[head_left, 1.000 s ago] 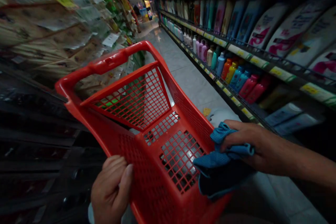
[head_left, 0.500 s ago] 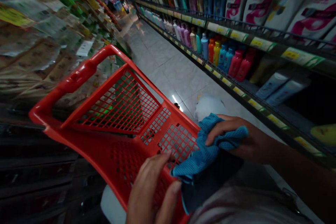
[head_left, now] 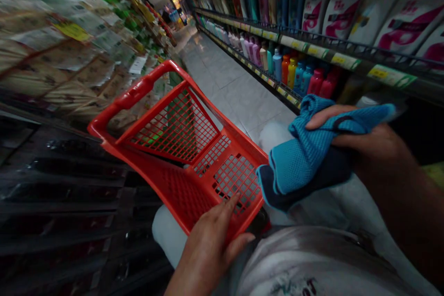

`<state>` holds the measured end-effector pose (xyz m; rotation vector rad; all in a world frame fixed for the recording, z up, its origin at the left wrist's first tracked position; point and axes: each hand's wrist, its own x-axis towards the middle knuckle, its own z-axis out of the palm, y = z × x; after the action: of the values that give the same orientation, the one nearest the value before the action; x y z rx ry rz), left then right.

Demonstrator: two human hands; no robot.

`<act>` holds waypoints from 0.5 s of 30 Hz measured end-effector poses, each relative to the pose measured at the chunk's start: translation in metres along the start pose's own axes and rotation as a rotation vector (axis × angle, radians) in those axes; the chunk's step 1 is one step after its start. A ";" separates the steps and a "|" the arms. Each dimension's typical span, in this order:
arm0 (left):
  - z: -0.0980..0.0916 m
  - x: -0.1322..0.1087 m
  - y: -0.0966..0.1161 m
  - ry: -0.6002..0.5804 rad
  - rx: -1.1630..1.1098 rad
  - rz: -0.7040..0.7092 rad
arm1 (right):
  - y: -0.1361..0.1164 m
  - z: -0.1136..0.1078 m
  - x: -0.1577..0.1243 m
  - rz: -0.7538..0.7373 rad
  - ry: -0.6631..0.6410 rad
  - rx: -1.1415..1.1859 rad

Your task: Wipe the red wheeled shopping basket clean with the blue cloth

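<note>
Bunched between the fingers and thumb of my right hand [head_left: 367,143] is a blue mesh cleaning cloth [head_left: 294,162], its dark underside hanging below. The cloth is held up to the right of a red plastic shopping basket cart [head_left: 173,166], apart from it. My left hand [head_left: 215,236] lies at the cart's near end, fingers stretched out and thumb apart, with nothing in it. Whether its palm rests on the near rim I cannot tell. The cart's grid floor and side panels show, and its red handle [head_left: 135,92] points away to the upper left.
Shelves of shampoo bottles [head_left: 347,4] line the right side, with smaller colored bottles [head_left: 291,71] below. Packaged goods [head_left: 69,46] are stacked on the left above dark packs [head_left: 69,194]. A tiled aisle floor [head_left: 225,78] runs between them. My knees flank the cart.
My right hand has lifted the cloth up and to the right, away from the cart's edge. My left hand has shifted slightly right and stays open. The view has turned a little.
</note>
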<state>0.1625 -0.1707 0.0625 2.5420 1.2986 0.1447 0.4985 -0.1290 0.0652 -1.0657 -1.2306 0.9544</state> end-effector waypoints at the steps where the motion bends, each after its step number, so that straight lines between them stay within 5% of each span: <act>1: 0.001 -0.001 0.001 -0.067 0.023 -0.008 | 0.000 -0.008 -0.002 -0.011 0.010 -0.034; 4: 0.002 0.005 0.006 -0.254 0.074 -0.055 | 0.011 -0.010 -0.012 -0.040 -0.071 -0.193; 7: 0.004 0.014 0.013 -0.265 0.174 -0.068 | 0.038 0.026 -0.031 0.023 -0.078 -0.226; 12: 0.007 0.035 0.010 -0.214 0.278 -0.088 | 0.087 0.104 -0.060 0.108 0.260 -0.108; 15: 0.006 0.052 0.004 -0.195 0.317 -0.117 | 0.104 0.133 -0.068 0.148 0.335 -0.049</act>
<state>0.1974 -0.1319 0.0557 2.6399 1.4850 -0.3512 0.3590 -0.1554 -0.0488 -1.3106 -0.9129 0.8183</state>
